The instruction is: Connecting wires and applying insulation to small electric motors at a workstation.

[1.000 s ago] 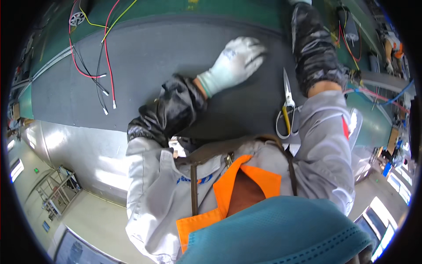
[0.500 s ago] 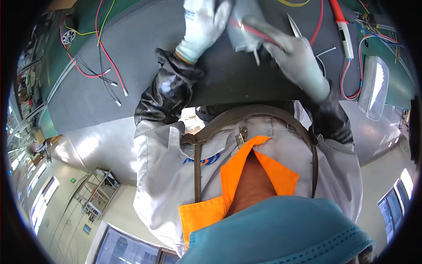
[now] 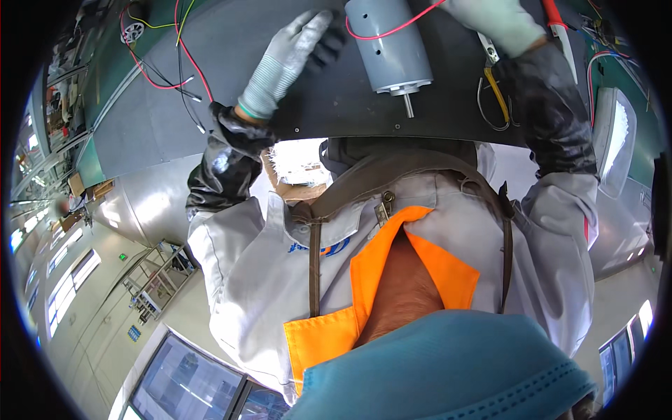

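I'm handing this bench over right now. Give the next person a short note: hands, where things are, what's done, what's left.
Left hand: gloved, open, resting flat on the dark mat, left of the motor.
Right hand: gloved, partly out of view at the top edge; grip unclear.
Grey cylindrical motor lies on the mat, shaft toward you, a red wire across it.
Yellow-handled pliers lie right of the motor; loose wires far left.
Done and left: not visible from here.
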{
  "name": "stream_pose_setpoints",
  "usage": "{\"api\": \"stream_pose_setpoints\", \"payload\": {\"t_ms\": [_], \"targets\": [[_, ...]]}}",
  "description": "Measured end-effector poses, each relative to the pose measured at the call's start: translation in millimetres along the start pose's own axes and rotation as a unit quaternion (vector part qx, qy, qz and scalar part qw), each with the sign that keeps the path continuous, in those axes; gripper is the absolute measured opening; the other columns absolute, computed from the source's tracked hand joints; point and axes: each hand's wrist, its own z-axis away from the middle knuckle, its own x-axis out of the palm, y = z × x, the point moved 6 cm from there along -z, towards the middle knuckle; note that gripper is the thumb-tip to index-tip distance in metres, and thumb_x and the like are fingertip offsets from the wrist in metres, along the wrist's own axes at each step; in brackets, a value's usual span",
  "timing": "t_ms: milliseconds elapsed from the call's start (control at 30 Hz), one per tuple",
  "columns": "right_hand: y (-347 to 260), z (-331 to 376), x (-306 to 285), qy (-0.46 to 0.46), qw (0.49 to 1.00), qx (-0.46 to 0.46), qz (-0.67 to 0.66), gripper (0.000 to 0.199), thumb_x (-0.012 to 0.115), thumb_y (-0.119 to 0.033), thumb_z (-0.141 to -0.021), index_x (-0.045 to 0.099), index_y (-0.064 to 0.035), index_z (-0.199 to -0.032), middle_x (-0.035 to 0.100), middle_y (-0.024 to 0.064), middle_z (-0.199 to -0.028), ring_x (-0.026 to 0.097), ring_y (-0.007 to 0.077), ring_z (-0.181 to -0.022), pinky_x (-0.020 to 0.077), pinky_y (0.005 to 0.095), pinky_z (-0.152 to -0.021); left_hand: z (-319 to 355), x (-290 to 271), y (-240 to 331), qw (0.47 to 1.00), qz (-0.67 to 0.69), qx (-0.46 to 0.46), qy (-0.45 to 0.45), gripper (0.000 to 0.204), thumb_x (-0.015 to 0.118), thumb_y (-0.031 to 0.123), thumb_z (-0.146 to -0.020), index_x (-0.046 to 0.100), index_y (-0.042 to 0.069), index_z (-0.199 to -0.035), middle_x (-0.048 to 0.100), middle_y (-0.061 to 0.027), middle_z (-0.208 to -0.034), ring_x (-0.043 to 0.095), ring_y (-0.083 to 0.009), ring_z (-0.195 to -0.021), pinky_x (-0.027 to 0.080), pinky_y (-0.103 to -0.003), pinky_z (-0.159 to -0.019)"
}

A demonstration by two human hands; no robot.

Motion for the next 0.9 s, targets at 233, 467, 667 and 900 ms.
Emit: {"api": "stream_pose_setpoints", "payload": {"t_ms": [233,467,667,900], "targets": [[31.1,4.7,7.4,-0.016,0.997,0.033,-0.071,0.014,0.067,-0.021,-0.085,0.072,-0.0089,-0.082,0.071,0.0148,-0.083,0.068,0.0354,-0.080,0.0551,0.0465,-0.073,13.9,16.4,1.6,0.938,0.277,-0.002,-0.209,0.054,0.043,0.036,-0.111,0.044,-0.005,-0.147,0.068,-0.0196,-0.118,0.068,-0.0237,-0.100,0.056,-0.035,-0.088],[-106.8,50.9,-45.7,0.027,0.912,-0.135,-0.386,0.015,0.065,-0.020,-0.083,0.070,-0.0057,-0.088,0.070,0.0204,-0.090,0.071,0.0349,-0.083,0.0579,0.0458,-0.073,3.2,8.7,25.8,0.929,0.233,-0.147,-0.247,0.054,0.035,0.038,-0.113,0.049,0.000,-0.148,0.050,-0.0149,-0.155,0.049,-0.0229,-0.141,0.039,-0.032,-0.115],[-218.5,-8.6,15.7,-0.179,0.786,-0.083,-0.586,0.018,0.063,-0.013,-0.082,0.073,0.0009,-0.088,0.070,0.0224,-0.082,0.070,0.0386,-0.076,0.0547,0.0501,-0.066,-30.0,9.3,37.0,0.936,0.082,-0.005,-0.342,0.058,0.039,0.040,-0.113,0.042,-0.001,-0.154,0.052,-0.0103,-0.153,0.049,-0.0187,-0.140,0.039,-0.031,-0.115],[-286.9,-23.0,3.0,-0.168,0.808,-0.151,-0.544,0.024,0.068,-0.018,-0.084,0.075,-0.0021,-0.100,0.074,0.0171,-0.096,0.072,0.0350,-0.090,0.0573,0.0471,-0.074,-24.8,81.8,107.5,0.835,-0.466,-0.004,-0.294,0.097,0.050,0.083,-0.089,0.058,-0.010,-0.119,0.072,-0.0276,-0.099,0.071,-0.0446,-0.101,0.054,-0.047,-0.092]]}}
